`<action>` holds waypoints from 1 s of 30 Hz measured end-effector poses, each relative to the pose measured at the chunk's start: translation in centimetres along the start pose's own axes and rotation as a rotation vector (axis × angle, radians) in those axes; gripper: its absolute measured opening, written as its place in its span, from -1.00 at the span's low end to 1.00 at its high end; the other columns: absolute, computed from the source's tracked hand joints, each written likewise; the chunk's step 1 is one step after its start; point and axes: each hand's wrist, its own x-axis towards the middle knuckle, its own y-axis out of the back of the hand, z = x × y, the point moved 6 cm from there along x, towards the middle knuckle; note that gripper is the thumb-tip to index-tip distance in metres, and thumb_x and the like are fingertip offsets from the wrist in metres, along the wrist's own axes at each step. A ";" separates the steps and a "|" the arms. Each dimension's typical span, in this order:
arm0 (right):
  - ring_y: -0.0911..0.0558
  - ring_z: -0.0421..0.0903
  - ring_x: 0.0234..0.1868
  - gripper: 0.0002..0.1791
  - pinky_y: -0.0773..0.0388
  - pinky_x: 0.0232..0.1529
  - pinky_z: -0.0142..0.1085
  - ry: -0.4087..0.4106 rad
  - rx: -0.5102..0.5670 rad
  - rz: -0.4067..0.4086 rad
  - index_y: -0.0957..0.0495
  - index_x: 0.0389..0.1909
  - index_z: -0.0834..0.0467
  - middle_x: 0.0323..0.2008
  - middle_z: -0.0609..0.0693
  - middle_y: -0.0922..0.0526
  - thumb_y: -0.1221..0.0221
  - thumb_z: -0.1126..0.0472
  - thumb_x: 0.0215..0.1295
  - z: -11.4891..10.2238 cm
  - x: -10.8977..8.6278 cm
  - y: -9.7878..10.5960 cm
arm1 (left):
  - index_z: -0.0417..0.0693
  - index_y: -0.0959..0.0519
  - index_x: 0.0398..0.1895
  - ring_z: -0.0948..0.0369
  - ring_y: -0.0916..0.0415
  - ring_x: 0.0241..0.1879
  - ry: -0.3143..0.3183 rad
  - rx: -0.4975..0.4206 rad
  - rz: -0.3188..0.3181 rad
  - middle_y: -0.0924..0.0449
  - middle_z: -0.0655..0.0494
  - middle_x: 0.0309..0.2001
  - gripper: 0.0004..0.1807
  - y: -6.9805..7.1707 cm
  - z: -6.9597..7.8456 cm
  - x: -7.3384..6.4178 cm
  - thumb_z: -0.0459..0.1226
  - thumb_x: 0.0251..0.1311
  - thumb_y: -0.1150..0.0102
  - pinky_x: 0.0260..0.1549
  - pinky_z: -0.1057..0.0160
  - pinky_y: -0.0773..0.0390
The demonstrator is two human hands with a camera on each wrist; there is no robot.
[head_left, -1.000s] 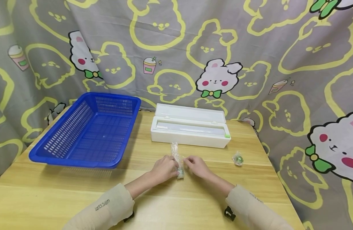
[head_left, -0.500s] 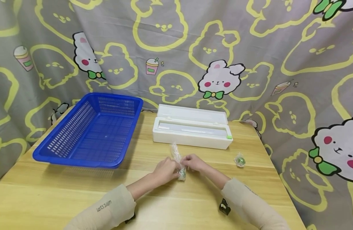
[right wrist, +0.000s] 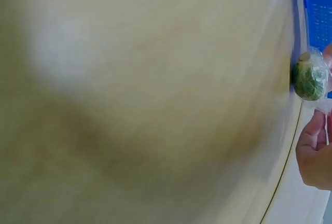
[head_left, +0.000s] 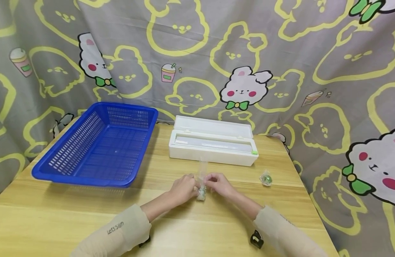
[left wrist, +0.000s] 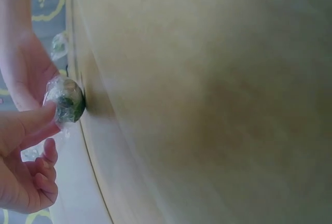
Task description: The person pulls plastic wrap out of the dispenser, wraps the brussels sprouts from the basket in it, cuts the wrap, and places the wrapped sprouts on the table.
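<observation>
A small round green fruit or vegetable (right wrist: pixel 309 80), wrapped in clear plastic film, sits at the table surface between my hands. My left hand (head_left: pixel 184 189) holds the wrapped piece from its left side, the thumb (left wrist: pixel 44 116) against the film in the left wrist view. Across from it, my right hand (head_left: pixel 219 184) pinches the loose film near the piece, fingertips close to the left ones. A thin tail of plastic film (head_left: pixel 202 168) rises from between the hands toward the white box.
Behind the hands stands a white cling film dispenser (head_left: pixel 211 157) with its lid raised. A blue plastic basket (head_left: pixel 88 181) occupies the table's left side. Another film-wrapped green piece (head_left: pixel 266 178) lies at the right. A patterned curtain (head_left: pixel 197 46) hangs behind the table.
My right hand has come in from just beside the film and now pinches it. The film tail, earlier spread farther left, is gathered narrower and points straight back.
</observation>
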 end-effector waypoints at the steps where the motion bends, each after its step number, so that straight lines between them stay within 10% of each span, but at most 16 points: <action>1: -0.42 -0.17 -0.56 -0.82 -0.40 -0.55 -0.43 0.021 -0.013 -0.003 -0.50 -0.28 0.43 -0.45 0.03 -0.56 -0.13 0.36 0.16 -0.1 -0.2 -0.1 | -0.02 -0.69 -0.35 0.29 -0.31 -0.52 0.005 -0.001 -0.002 -0.48 0.12 -0.46 -0.79 0.0 0.0 0.0 -0.18 -0.11 -0.36 -0.67 0.43 -0.36; 8: -0.52 0.07 -0.46 -0.87 -0.53 -0.44 -0.30 0.250 -0.178 -0.061 -0.54 -0.31 0.40 -0.41 0.22 -0.59 -0.15 0.41 0.13 -2.6 -2.1 -0.7 | 0.00 -0.70 -0.34 0.31 -0.26 -0.55 0.010 -0.007 -0.002 -0.41 0.15 -0.52 -0.79 0.0 -0.2 0.0 -0.18 -0.10 -0.35 -0.70 0.44 -0.31; 17: -0.55 -0.13 -0.27 -0.52 -0.53 -0.24 -0.36 0.604 -0.574 -0.087 -0.43 -0.08 0.21 -0.25 0.00 -0.57 -0.33 0.16 -0.04 -1.5 -2.6 -1.2 | -0.05 -0.67 -0.35 0.31 -0.31 -0.55 -0.004 -0.034 0.014 -0.45 0.15 -0.52 -0.73 -0.1 -0.8 0.1 -0.15 -0.16 -0.40 -0.65 0.46 -0.33; 22: -0.57 -0.13 -0.26 -0.44 -0.55 -0.22 -0.37 0.627 -0.489 -0.077 -0.36 0.01 0.27 -0.23 0.03 -0.57 -0.32 0.24 -0.03 -1.2 -2.6 -1.2 | -0.14 -0.50 -0.22 0.21 -0.51 -0.40 0.008 -0.104 0.080 -0.58 0.06 -0.35 -0.55 0.2 -0.9 0.1 -0.20 -0.21 -0.44 -0.51 0.42 -0.46; 30: -0.59 -0.08 -0.22 -0.77 -0.54 -0.19 -0.42 0.781 -0.503 -0.045 -0.55 -0.26 0.23 -0.25 0.06 -0.60 -0.28 0.35 0.00 -1.3 -2.7 -1.3 | -0.08 -0.52 -0.51 0.24 -0.51 -0.45 -0.059 -0.092 0.119 -0.59 0.12 -0.44 -0.81 0.5 0.0 0.0 -0.34 -0.16 -0.38 -0.49 0.47 -0.46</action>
